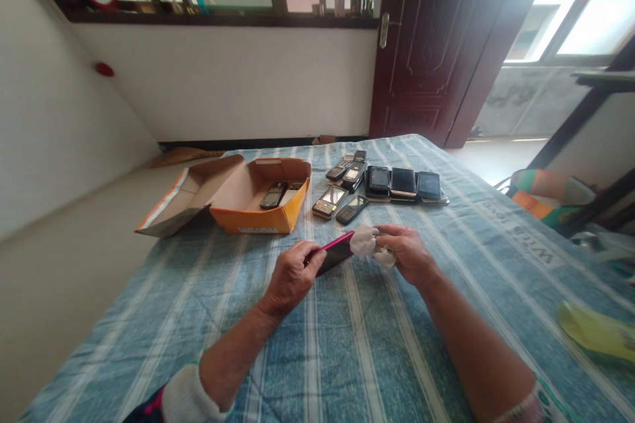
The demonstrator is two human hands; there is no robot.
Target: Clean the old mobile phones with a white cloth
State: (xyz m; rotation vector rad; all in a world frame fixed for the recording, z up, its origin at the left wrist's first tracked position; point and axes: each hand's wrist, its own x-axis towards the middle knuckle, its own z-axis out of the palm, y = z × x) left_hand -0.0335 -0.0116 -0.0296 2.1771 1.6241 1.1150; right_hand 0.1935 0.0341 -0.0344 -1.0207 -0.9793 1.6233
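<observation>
My left hand [292,275] grips a pink-edged phone [335,252] with a dark screen, holding it just above the striped blue cloth [347,344]. My right hand [407,252] is closed on a crumpled white cloth [366,241] that presses against the phone's far end. Both hands meet near the middle of the surface. Beyond them lie several other phones [380,182] in a loose row, dark screens up.
An open orange cardboard box [258,215] stands at the left with two phones [278,195] inside, its lid [188,201] folded out. A dark wooden door [436,46] stands behind. A yellow-green object [595,330] lies at the right edge.
</observation>
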